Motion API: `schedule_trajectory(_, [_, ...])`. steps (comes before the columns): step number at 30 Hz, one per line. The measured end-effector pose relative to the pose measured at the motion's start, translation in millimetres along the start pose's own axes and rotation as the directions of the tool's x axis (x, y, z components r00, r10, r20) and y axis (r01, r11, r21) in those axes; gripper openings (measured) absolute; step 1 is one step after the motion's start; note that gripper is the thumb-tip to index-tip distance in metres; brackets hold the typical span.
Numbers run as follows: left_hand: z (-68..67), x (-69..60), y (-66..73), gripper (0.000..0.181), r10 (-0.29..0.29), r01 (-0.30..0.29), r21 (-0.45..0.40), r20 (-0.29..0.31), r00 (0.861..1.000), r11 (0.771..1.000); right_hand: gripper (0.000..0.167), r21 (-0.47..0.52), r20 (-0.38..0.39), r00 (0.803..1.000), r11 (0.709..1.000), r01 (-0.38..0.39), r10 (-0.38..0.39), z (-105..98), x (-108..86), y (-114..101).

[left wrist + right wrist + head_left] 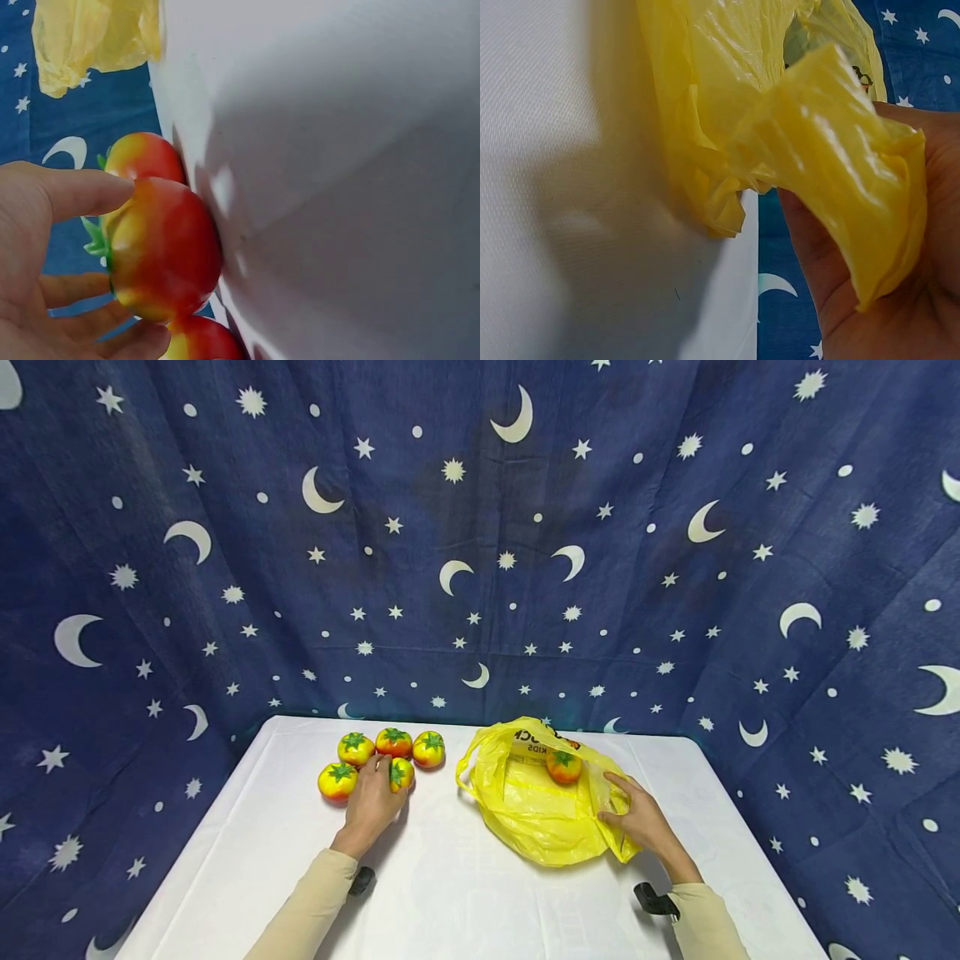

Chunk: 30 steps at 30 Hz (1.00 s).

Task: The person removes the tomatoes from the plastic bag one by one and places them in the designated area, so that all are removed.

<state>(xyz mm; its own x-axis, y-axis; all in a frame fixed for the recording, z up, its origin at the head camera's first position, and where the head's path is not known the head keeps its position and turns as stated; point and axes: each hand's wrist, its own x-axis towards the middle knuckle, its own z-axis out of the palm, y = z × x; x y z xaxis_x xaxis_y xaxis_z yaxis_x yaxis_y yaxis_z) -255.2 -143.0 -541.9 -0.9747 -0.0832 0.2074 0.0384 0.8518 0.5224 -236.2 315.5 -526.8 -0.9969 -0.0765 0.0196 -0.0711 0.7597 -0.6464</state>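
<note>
My left hand [372, 800] grips a red and yellow tomato [402, 774] with a green leafy top. In the left wrist view the thumb lies on one side of this tomato [166, 251] and the fingers on the other. Other tomatoes stand close around it, among them one at the left [337, 782] and one at the right [429, 750]. My right hand [642, 817] holds the right side of a yellow plastic bag [536, 839], its handle part [832, 165] lying across the palm. The bag's mouth gapes toward me, and one tomato [563, 767] lies inside.
A white cloth covers the table [480, 918]. Behind it hangs a dark blue curtain [480, 527] with moons and stars. A loop handle [467, 768] of the bag sticks out toward the tomatoes. The table's back edge runs just behind the bag and tomatoes.
</note>
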Motion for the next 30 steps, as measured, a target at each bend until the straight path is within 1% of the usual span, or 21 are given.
schedule_trajectory(5, [-6.1, -2.7, 5.8, 0.066, 0.03, -0.03, -0.019, -0.036, 0.999, 0.999, 0.075, -0.004, 0.0, 1.0, 1.0, 0.002, -0.002, -0.5, -0.4, -0.9])
schedule_trajectory(11, [-13.2, -5.4, 19.4, 0.06, 0.073, -0.083, -0.082, -0.113, 0.991, 0.993, 0.076, -0.004, 0.003, 1.0, 1.0, -0.012, 0.012, -0.9, 0.2, -0.9])
schedule_trajectory(17, [-18.9, -10.2, 36.0, 0.055, 0.131, -0.158, -0.145, -0.182, 0.975, 0.977, 0.076, -0.005, 0.002, 1.0, 1.0, -0.013, 0.013, -1.4, 0.5, -1.4])
schedule_trajectory(21, [-21.9, -13.0, 46.1, 0.052, 0.178, -0.218, -0.171, -0.223, 0.959, 0.961, 0.077, -0.006, 0.005, 1.0, 1.0, -0.023, 0.023, -1.6, 0.0, -2.8])
schedule_trajectory(25, [-23.6, -15.2, 56.4, 0.05, 0.217, -0.262, -0.178, -0.24, 0.946, 0.949, 0.077, -0.006, 0.006, 1.0, 1.0, -0.028, 0.028, -1.7, -0.2, -4.1])
schedule_trajectory(30, [-23.9, -17.4, 68.9, 0.048, 0.25, -0.296, -0.189, -0.234, 0.939, 0.936, 0.077, -0.013, 0.0, 1.0, 1.0, -0.02, 0.02, -1.8, -0.4, -5.0])
